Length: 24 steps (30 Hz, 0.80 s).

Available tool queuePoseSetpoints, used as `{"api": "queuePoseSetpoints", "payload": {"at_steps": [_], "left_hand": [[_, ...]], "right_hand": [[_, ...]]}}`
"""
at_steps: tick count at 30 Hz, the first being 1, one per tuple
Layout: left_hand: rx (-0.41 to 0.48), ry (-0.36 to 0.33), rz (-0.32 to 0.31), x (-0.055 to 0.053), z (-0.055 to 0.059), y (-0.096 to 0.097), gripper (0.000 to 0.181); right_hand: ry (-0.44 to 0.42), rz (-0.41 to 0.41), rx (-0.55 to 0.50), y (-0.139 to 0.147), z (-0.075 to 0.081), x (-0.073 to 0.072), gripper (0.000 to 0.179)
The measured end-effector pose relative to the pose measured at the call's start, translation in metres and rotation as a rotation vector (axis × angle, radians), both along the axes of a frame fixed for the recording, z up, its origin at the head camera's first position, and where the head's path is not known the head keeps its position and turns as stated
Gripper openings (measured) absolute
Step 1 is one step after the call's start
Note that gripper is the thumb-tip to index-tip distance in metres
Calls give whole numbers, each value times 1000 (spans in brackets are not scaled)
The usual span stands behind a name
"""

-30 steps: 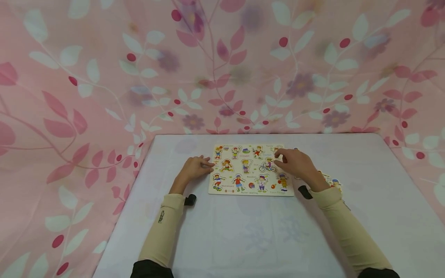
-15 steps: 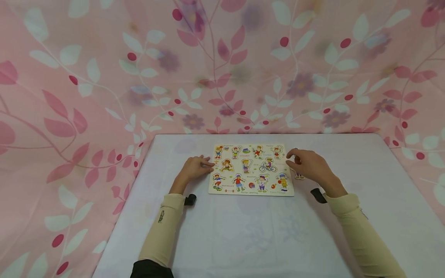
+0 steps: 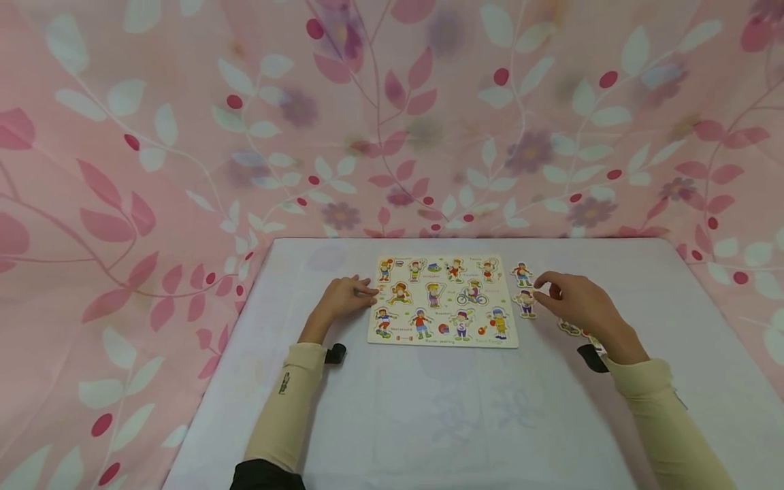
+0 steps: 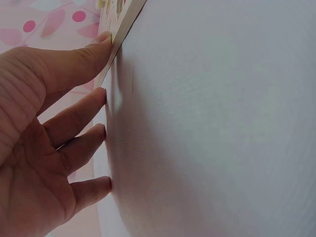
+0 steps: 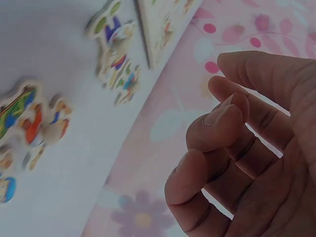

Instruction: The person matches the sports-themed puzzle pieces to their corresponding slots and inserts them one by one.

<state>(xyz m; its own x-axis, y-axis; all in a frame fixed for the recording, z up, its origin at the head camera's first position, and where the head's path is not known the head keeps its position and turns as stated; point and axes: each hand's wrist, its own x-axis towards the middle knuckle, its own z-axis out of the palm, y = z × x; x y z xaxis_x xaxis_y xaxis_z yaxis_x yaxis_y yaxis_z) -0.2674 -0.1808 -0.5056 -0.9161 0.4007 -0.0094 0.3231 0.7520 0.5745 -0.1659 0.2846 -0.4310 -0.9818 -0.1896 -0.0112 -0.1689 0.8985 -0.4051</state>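
A cream wooden puzzle board [image 3: 497, 299] covered with cartoon children playing sports lies on the table. My left hand [image 3: 343, 297] rests at its left side; in the left wrist view the thumb [image 4: 94, 57] touches the board's edge [image 4: 127, 22] and the fingertips lie on the cloth. My right hand [image 3: 578, 303] hovers right of the board, fingers loosely bent with nothing between them. Close by its fingertips are two loose figure pieces, one in a blue top [image 3: 522, 274] and one in white and purple [image 3: 525, 303].
More loose pieces [image 3: 568, 327] lie partly hidden under my right wrist; the right wrist view shows one with green and orange [image 5: 32, 121]. White cloth covers the table [image 3: 422, 422]. A pink floral curtain [image 3: 392, 122] hangs behind and at the sides.
My right hand has moved from over the board's upper right to the right, past its edge, uncovering the tennis figure and two loose pieces. The left hand has stayed put.
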Motion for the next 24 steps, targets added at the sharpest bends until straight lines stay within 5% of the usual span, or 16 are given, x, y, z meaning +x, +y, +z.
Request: {"api": "queuePoseSetpoints", "payload": {"at_steps": [24], "left_hand": [[-6, -23, 9, 1, 0, 0, 25]], "right_hand": [[-179, -111, 16, 52, -39, 20, 36]]}}
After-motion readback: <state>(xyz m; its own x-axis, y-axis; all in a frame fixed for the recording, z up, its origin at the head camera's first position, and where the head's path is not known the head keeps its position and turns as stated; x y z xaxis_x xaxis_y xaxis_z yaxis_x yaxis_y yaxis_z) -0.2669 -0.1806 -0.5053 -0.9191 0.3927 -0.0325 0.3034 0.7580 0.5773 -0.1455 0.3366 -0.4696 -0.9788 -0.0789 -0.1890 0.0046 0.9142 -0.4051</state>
